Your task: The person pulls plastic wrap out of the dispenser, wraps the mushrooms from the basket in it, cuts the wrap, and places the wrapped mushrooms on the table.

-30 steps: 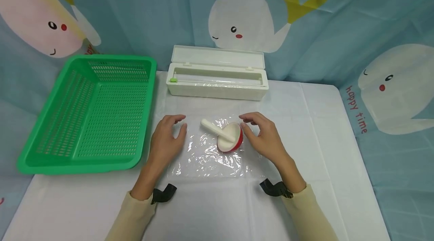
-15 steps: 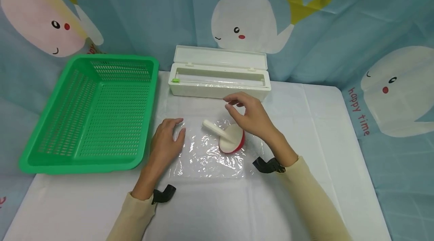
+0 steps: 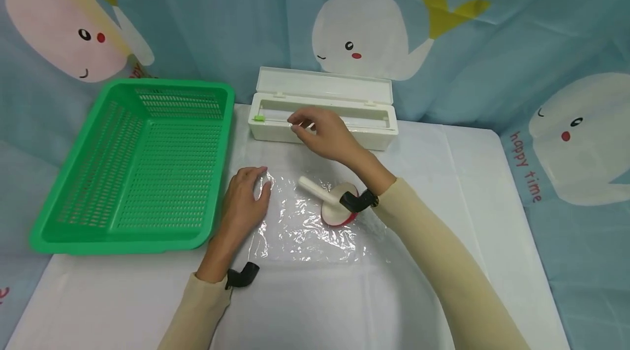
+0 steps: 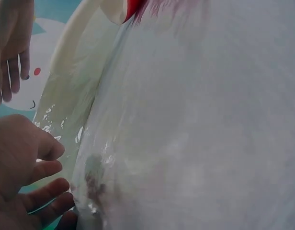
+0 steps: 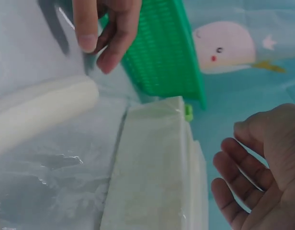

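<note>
My left hand lies at the left edge of a sheet of clear cling film, thumb and fingers loosely bent and apart. A small bowl, red outside and white inside, sits tilted on the film. Across its rim lies a thick white rod, its rounded end toward the upper left. My right hand hangs over the front of the white cling film dispenser, fingers loosely curved with nothing between them. Its wristband covers part of the bowl. In the right wrist view, the fingers stand beside the dispenser.
A green plastic basket stands on the left of the white-covered table. The dispenser's lid is raised at the back, and a green cutter slider sits at its left end. A whale-print curtain hangs behind.
My right hand has moved from beside the bowl, up and leftward, to the dispenser. The left hand stays near the film's left edge. The view has shifted slightly.
</note>
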A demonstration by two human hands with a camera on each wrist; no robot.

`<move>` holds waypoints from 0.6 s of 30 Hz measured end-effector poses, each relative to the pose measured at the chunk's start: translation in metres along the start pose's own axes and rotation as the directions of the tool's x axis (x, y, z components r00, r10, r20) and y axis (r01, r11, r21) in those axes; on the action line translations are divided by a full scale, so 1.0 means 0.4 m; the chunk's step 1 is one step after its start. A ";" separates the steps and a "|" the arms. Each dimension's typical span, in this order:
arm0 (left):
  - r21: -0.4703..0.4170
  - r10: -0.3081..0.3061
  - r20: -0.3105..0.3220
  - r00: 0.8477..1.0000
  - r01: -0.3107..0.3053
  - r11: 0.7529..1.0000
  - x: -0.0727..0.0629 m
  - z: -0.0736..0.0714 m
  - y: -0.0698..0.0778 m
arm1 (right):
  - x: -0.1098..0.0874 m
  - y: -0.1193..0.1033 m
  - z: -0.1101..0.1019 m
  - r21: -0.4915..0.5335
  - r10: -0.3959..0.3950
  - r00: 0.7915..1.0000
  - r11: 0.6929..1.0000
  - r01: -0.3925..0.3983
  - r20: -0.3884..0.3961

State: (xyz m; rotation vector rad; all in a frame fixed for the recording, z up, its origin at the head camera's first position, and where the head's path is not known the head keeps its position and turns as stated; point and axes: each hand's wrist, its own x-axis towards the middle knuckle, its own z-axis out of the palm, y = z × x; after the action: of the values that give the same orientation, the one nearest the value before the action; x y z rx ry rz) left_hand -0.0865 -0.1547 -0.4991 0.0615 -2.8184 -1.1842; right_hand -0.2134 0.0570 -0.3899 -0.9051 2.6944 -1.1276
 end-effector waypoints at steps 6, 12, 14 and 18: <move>0.007 0.034 -0.027 0.999 -0.034 0.999 0.001 0.000 -0.008 | 0.096 -0.004 0.053 -0.094 -0.013 0.999 0.995 0.017 0.044; -0.046 0.028 -0.066 0.997 -0.031 0.998 0.018 -0.002 0.002 | 0.145 -0.016 0.101 -0.188 -0.008 0.995 0.982 0.027 0.099; -0.054 0.046 -0.104 0.993 -0.052 0.997 0.032 -0.006 0.005 | 0.155 -0.022 0.112 -0.199 -0.018 0.995 0.979 0.038 0.100; -0.042 0.109 -0.172 0.979 -0.118 0.992 0.070 -0.018 0.015 | 0.169 -0.031 0.133 -0.219 -0.035 0.996 0.974 0.053 0.087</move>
State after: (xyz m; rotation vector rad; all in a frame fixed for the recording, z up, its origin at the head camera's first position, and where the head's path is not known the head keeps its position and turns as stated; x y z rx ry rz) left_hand -0.1137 -0.1576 -0.4882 -0.0019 -2.6060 -1.1666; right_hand -0.2475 -0.0201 -0.4104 -1.0222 2.7829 -0.7873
